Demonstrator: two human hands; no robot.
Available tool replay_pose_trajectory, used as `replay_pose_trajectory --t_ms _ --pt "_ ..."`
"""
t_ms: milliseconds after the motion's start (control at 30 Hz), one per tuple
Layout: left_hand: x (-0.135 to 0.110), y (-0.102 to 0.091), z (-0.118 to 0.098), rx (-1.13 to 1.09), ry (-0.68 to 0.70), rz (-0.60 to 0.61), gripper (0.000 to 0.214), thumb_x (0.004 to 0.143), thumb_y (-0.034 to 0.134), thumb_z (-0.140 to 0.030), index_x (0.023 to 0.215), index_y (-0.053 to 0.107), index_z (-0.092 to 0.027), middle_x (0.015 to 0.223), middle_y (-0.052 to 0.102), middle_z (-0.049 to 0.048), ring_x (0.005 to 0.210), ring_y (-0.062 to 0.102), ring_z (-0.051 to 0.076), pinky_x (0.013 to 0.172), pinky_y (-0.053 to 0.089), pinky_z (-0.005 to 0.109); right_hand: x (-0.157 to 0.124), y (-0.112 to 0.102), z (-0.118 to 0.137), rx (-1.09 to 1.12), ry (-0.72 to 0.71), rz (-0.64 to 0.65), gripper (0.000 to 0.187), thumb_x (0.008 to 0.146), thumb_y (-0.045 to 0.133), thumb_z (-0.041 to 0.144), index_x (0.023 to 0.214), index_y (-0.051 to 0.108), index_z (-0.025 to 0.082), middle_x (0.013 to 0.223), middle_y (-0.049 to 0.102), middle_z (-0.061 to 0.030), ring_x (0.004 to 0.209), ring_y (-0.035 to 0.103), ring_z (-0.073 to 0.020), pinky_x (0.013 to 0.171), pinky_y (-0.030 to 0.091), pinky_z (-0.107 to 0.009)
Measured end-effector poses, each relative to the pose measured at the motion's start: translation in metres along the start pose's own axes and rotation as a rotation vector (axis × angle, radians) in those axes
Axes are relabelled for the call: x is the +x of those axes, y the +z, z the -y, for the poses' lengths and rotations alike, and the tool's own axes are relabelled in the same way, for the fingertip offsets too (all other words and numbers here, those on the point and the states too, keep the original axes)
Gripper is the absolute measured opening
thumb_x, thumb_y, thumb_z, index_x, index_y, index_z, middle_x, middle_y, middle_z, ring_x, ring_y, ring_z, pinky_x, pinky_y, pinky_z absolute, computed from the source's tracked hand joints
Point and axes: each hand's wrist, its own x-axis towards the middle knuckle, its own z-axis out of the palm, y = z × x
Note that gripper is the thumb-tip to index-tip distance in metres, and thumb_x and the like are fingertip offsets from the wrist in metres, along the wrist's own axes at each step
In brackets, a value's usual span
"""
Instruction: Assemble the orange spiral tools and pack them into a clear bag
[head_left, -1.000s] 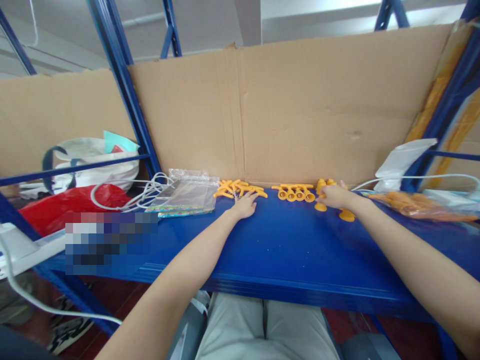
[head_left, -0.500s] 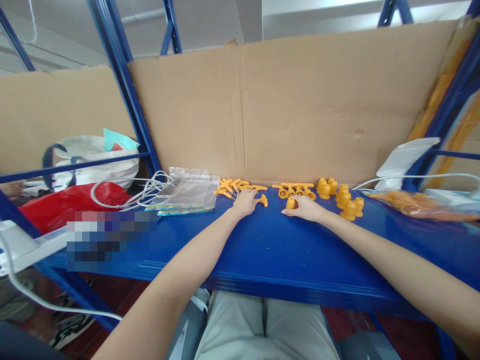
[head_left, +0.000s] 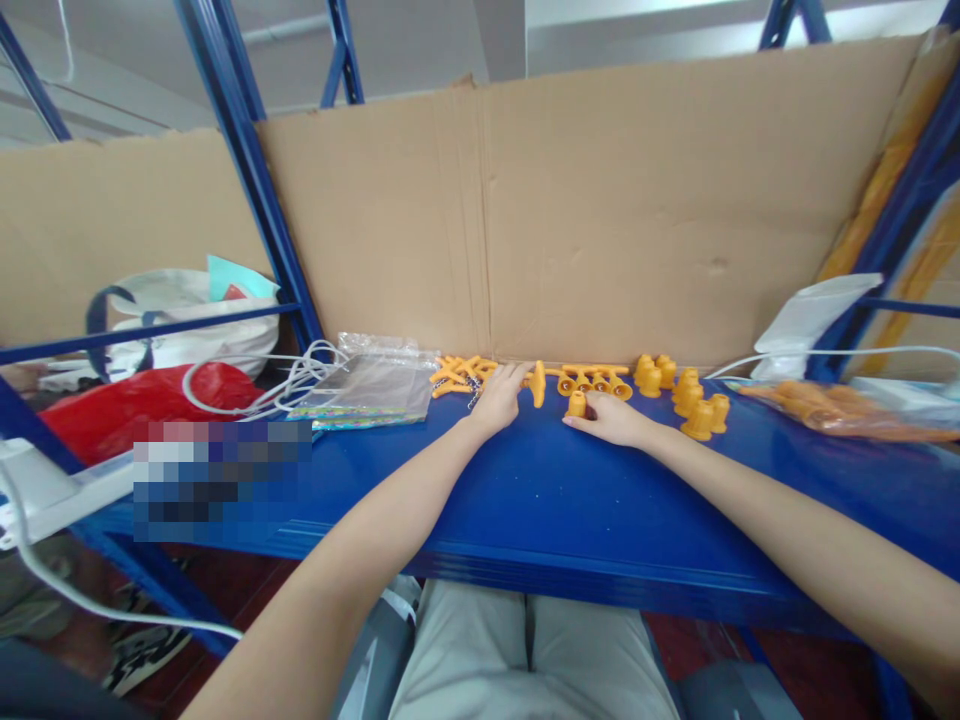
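My left hand [head_left: 498, 398] is closed on an orange T-shaped handle [head_left: 538, 384], which sticks out upright past the fingertips. Left of that hand, and partly behind it, lies a pile of similar orange handles [head_left: 450, 376] with small metal chains. My right hand [head_left: 609, 418] grips a small orange bell-shaped cup [head_left: 577, 403] standing on the blue shelf. Just behind the right hand are several orange cups joined to handles [head_left: 600, 382], lying in a row with their open ends toward me. More loose orange cups [head_left: 699, 420] stand to the right.
Clear plastic bags [head_left: 375, 390] lie left of the handle pile, beside a coiled white cable [head_left: 307, 372]. A bag of orange parts [head_left: 832, 410] lies at the right. A cardboard panel [head_left: 600, 220] closes the back of the blue metal shelf [head_left: 555, 520].
My left hand has lifted the orange handle and moved it slightly right, turning it upright. The cup in my right hand has shifted slightly left.
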Motion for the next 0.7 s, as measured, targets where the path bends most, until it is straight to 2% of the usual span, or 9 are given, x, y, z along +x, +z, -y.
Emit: replay_pose_trajectory --t_ms 67,133,200,300,400,467,600,700 --pt "0.003 0.000 -0.004 -0.086 0.007 -0.110 0.045 0.079 0.045 0.001 0.119 0.053 -0.017 0.105 0.061 0.0089 0.100 0.055 0.021 0.093 0.044 0.038 0.000 0.000 0.000 0.010 -0.020 0.001 0.027 0.084 0.055 0.042 0.068 0.049 0.020 0.071 0.060 -0.0053 0.065 0.056 -0.0178 0.059 0.042 -0.028" --pt "0.007 -0.001 -0.009 -0.181 -0.047 -0.208 0.035 0.078 0.047 0.000 0.108 0.056 -0.016 0.095 0.061 0.0070 0.093 0.056 0.020 0.088 0.046 0.036 0.000 0.000 -0.001 0.009 -0.022 -0.007 0.027 0.084 0.055 0.042 0.068 0.050 0.020 0.070 0.060 -0.0051 0.065 0.056 -0.0179 0.060 0.042 -0.028" --pt "0.011 -0.003 -0.012 -0.288 -0.164 -0.289 0.021 0.077 0.051 -0.003 0.092 0.057 -0.017 0.087 0.060 0.0049 0.087 0.057 0.018 0.084 0.047 0.034 0.000 0.001 -0.001 0.002 -0.015 -0.013 0.027 0.084 0.056 0.042 0.069 0.050 0.020 0.070 0.060 -0.0055 0.065 0.057 -0.0182 0.060 0.042 -0.028" --pt "0.016 -0.006 -0.014 -0.492 -0.433 -0.368 0.010 0.077 0.055 -0.007 0.079 0.052 -0.017 0.080 0.059 0.0023 0.080 0.059 0.016 0.080 0.049 0.031 -0.001 0.000 0.000 -0.004 -0.012 -0.012 0.027 0.084 0.056 0.041 0.069 0.051 0.020 0.071 0.061 -0.0064 0.066 0.057 -0.0184 0.061 0.042 -0.028" --pt "0.016 -0.011 -0.015 -0.671 -0.703 -0.352 0.010 0.078 0.059 -0.013 0.075 0.050 -0.017 0.075 0.059 0.0004 0.074 0.060 0.013 0.075 0.051 0.028 -0.002 -0.002 0.002 -0.021 -0.005 0.000 0.026 0.084 0.055 0.041 0.070 0.052 0.019 0.073 0.062 -0.0074 0.067 0.058 -0.0191 0.061 0.042 -0.029" --pt "0.015 -0.015 -0.015 -0.746 -0.809 -0.303 0.010 0.080 0.060 -0.018 0.074 0.051 -0.016 0.075 0.060 0.0010 0.073 0.061 0.013 0.071 0.052 0.026 -0.002 -0.003 0.003 -0.032 0.003 0.006 0.026 0.084 0.055 0.041 0.071 0.053 0.020 0.075 0.063 -0.0079 0.068 0.058 -0.0197 0.061 0.043 -0.029" --pt "0.012 -0.018 -0.020 -0.863 -0.880 -0.257 0.009 0.084 0.059 -0.024 0.081 0.055 -0.016 0.084 0.066 0.0040 0.080 0.064 0.014 0.068 0.053 0.024 -0.002 -0.003 0.003 -0.028 -0.002 0.000 0.025 0.084 0.054 0.042 0.073 0.055 0.020 0.075 0.064 -0.0080 0.069 0.059 -0.0204 0.061 0.043 -0.029" --pt "0.011 -0.019 -0.023 -0.871 -0.930 -0.255 0.008 0.087 0.055 -0.024 0.088 0.055 -0.017 0.092 0.068 0.0051 0.084 0.065 0.014 0.068 0.054 0.024 -0.002 -0.002 0.002 -0.025 0.012 0.003 0.026 0.084 0.055 0.042 0.073 0.055 0.019 0.075 0.064 -0.0085 0.070 0.059 -0.0208 0.062 0.044 -0.030"
